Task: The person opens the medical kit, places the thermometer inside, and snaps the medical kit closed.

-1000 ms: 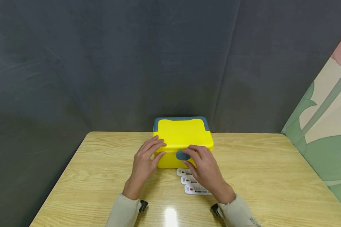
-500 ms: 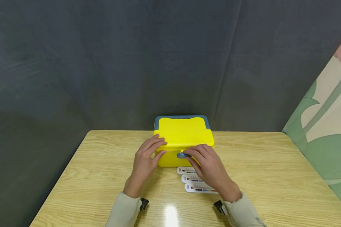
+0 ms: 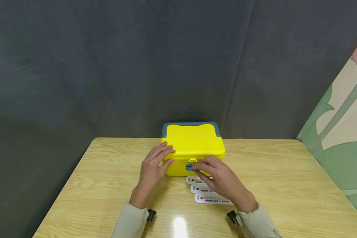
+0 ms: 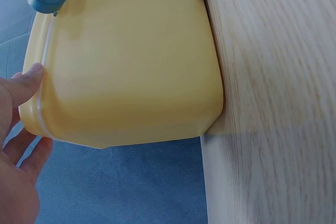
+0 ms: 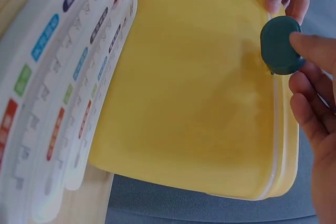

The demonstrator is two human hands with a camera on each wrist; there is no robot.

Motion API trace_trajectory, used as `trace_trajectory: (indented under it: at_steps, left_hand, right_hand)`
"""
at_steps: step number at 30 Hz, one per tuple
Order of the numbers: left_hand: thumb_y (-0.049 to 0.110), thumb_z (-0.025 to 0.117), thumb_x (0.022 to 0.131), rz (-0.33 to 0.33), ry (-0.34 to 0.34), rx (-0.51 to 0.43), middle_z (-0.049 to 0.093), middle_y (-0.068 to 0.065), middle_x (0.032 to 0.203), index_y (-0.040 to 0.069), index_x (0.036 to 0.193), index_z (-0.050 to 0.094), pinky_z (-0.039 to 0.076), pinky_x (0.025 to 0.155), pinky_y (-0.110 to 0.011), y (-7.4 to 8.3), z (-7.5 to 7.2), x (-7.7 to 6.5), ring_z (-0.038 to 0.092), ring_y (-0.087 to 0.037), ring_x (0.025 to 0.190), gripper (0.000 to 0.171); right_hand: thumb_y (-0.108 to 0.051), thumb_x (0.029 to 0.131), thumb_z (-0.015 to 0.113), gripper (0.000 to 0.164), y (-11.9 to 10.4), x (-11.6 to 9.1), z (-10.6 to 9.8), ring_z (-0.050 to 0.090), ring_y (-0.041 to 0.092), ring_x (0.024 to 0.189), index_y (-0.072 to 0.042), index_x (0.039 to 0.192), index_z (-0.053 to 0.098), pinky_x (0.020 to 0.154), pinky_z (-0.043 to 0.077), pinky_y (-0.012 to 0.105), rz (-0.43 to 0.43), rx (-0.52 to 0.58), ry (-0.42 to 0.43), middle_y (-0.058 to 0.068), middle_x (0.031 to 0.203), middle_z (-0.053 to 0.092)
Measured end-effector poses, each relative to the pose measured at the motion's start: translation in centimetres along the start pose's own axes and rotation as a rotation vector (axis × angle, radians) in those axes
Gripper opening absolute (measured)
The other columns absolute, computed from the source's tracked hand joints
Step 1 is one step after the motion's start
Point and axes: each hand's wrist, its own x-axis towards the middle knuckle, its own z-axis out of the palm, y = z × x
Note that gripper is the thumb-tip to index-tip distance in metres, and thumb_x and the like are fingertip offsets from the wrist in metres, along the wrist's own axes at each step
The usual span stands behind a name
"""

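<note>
A yellow storage box (image 3: 193,140) with a blue handle (image 3: 164,130) stands at the table's far edge, its lid down. My left hand (image 3: 151,165) grips the lid's left front corner, thumb on the front rim and fingers over the top. On the front, the blue latch (image 3: 189,167) is swung down from a yellow catch (image 3: 192,160). My right hand (image 3: 221,177) pinches this latch between thumb and fingers. In the right wrist view the thumb lies on the latch's (image 5: 281,45) face. Below the right hand, three white thermometers (image 3: 206,198) lie side by side, their right parts partly hidden.
The wooden table (image 3: 107,185) ends just behind the box, against a dark curtain (image 3: 137,66). A wall with painted leaves (image 3: 345,158) borders the right side. Black buckled straps (image 3: 151,215) sit at both wrists.
The latch has tilted outward and swung down from the lid, baring the yellow catch. My right hand has moved slightly down and right with it. The left hand stays at the corner.
</note>
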Motion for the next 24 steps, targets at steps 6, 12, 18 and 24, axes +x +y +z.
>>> trace_trajectory:
  at_steps: [6, 12, 18, 24]
  left_hand:
    - [0.014, 0.082, 0.081, -0.016, -0.012, -0.019, 0.071, -0.001, 0.121, 0.015, 0.111, 0.074, 0.049, 0.107, -0.033, 0.0, 0.0, -0.1, 0.060, -0.021, 0.128, 0.031]
    - [0.013, 0.082, 0.080, -0.011, -0.010, -0.024, 0.071, -0.001, 0.120, 0.015, 0.111, 0.075, 0.048, 0.108, -0.032, -0.1, 0.0, -0.1, 0.060, -0.021, 0.128, 0.032]
    - [0.012, 0.083, 0.080, 0.004, -0.001, -0.029, 0.071, -0.002, 0.120, 0.014, 0.110, 0.075, 0.049, 0.107, -0.033, 0.0, -0.1, 0.0, 0.060, -0.022, 0.128, 0.032]
    - [0.011, 0.083, 0.079, 0.020, -0.005, -0.018, 0.070, -0.003, 0.120, 0.013, 0.110, 0.075, 0.051, 0.105, -0.035, 0.0, -0.3, 0.1, 0.060, -0.023, 0.127, 0.032]
  right_hand:
    - [-0.014, 0.083, 0.082, 0.020, 0.1, -0.1, 0.4, 0.058, 0.008, 0.092, -0.018, 0.101, 0.075, 0.079, 0.055, 0.021, -0.037, -0.004, -0.025, -0.007, 0.100, 0.065]
    - [-0.018, 0.090, 0.076, 0.011, 0.3, -0.4, 1.1, 0.057, 0.008, 0.092, -0.018, 0.101, 0.075, 0.080, 0.055, 0.021, -0.051, -0.023, -0.035, -0.007, 0.099, 0.066]
    - [-0.013, 0.080, 0.084, 0.022, 0.3, -0.3, 1.1, 0.058, 0.008, 0.092, -0.018, 0.100, 0.075, 0.080, 0.056, 0.022, -0.024, -0.034, -0.039, -0.007, 0.099, 0.066]
    - [-0.017, 0.079, 0.085, 0.025, 0.7, -0.1, 0.2, 0.060, 0.010, 0.095, -0.017, 0.103, 0.076, 0.084, 0.057, 0.027, 0.009, -0.043, -0.013, -0.006, 0.103, 0.068]
